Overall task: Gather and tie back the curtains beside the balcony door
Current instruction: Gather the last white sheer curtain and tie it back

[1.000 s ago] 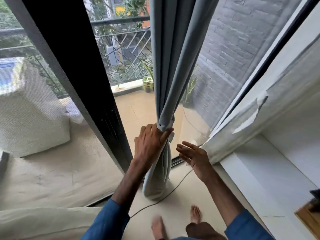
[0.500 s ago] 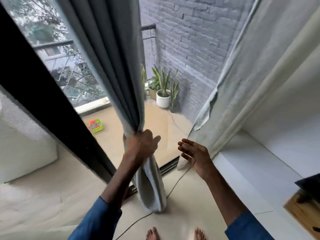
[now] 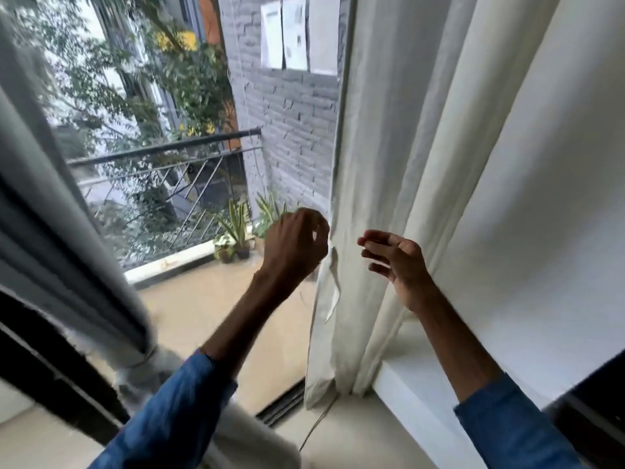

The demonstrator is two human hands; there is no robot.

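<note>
While left hand (image 3: pixel 293 243) pinches cream curtain (image 3: pixel 389 147) edge, right hand (image 3: pixel 400 264) relaxed nearby

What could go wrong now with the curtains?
1. The grey curtain hangs loose with no hand on it, so it may not stay gathered.
2. The cream curtain has a loose flap at its edge, right by the left hand; a hard tug might rip it further.
3. A cord lies on the floor at that curtain's foot; feet could catch on it.
</note>
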